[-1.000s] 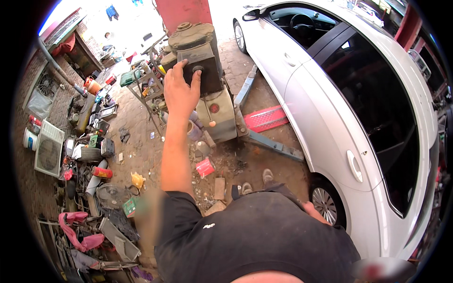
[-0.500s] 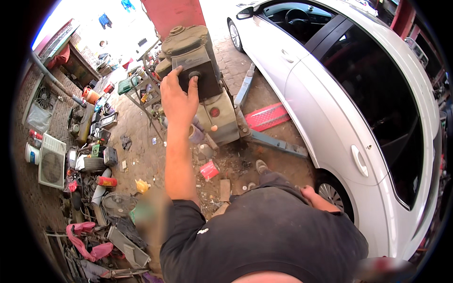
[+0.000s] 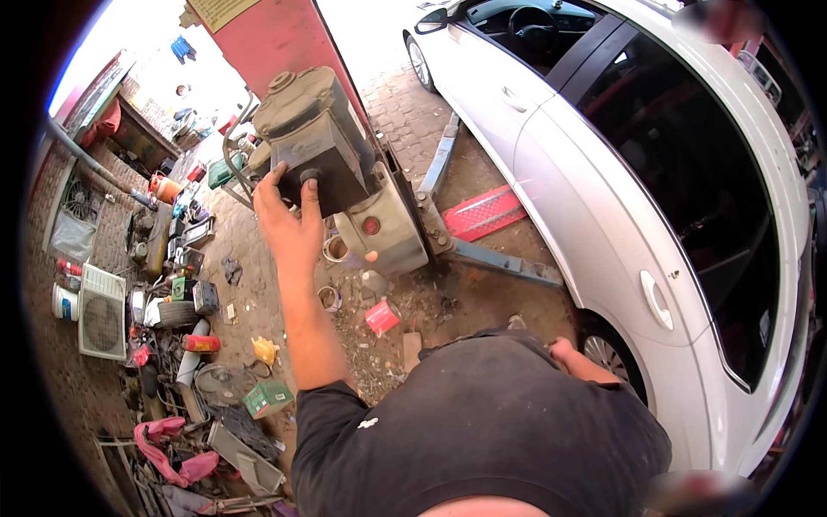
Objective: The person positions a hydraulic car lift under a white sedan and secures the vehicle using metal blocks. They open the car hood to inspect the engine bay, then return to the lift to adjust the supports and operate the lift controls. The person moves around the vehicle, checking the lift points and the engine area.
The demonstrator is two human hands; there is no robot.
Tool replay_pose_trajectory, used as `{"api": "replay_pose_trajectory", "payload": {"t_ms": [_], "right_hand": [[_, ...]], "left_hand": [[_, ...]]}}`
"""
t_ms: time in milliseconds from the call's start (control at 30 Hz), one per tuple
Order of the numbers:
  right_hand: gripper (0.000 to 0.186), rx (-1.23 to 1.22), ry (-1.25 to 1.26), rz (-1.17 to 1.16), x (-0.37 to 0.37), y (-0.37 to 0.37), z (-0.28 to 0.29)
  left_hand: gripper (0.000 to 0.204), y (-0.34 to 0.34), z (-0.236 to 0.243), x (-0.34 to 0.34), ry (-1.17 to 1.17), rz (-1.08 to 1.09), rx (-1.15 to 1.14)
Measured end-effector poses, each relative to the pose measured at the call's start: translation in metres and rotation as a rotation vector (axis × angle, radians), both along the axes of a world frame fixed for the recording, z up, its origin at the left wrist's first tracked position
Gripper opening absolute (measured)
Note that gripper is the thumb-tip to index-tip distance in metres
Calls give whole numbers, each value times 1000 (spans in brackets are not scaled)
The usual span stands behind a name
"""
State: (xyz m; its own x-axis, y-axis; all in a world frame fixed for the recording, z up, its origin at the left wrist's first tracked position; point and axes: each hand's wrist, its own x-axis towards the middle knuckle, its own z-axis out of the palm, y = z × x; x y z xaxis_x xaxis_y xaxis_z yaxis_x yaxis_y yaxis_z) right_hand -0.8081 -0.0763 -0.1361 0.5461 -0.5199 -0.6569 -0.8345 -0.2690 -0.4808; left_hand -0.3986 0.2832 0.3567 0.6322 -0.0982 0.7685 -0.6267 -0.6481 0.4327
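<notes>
My left hand (image 3: 291, 217) is at a dark box-shaped control housing (image 3: 327, 164) on the dusty motor unit of a car lift. The thumb lies on its round black push button (image 3: 309, 176), and the index finger touches the housing's left edge. The other fingers are mostly hidden. Low at my right side, my right hand (image 3: 565, 352) looks curled, partly behind my dark shirt. Whatever it holds, if anything, I cannot make out. It is near the rear wheel (image 3: 606, 355) of a white car (image 3: 586, 198).
A red lift post (image 3: 284, 43) rises behind the motor; blue lift arms (image 3: 504, 264) and a red ramp plate (image 3: 484, 214) reach toward the car. A red can (image 3: 382, 317) lies on the ground. Clutter lines the left, including an outdoor fan unit (image 3: 102, 312) and a green box (image 3: 268, 398).
The view has shifted, so the motor unit and my left hand appear farther left and lower. The thumb stays on the button. My right hand looks about the same.
</notes>
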Motion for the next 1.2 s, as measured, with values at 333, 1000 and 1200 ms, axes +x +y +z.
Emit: {"api": "replay_pose_trajectory", "payload": {"t_ms": [333, 1000, 1200], "right_hand": [[43, 110, 136, -156, 4, -40, 42], [47, 43, 105, 6, 56, -89, 22], [39, 112, 102, -15, 67, -94, 8]], "left_hand": [[47, 0, -4, -4, 77, 14, -126], [46, 0, -8, -7, 109, -14, -185], [47, 0, -11, -4, 119, -31, -187]]}}
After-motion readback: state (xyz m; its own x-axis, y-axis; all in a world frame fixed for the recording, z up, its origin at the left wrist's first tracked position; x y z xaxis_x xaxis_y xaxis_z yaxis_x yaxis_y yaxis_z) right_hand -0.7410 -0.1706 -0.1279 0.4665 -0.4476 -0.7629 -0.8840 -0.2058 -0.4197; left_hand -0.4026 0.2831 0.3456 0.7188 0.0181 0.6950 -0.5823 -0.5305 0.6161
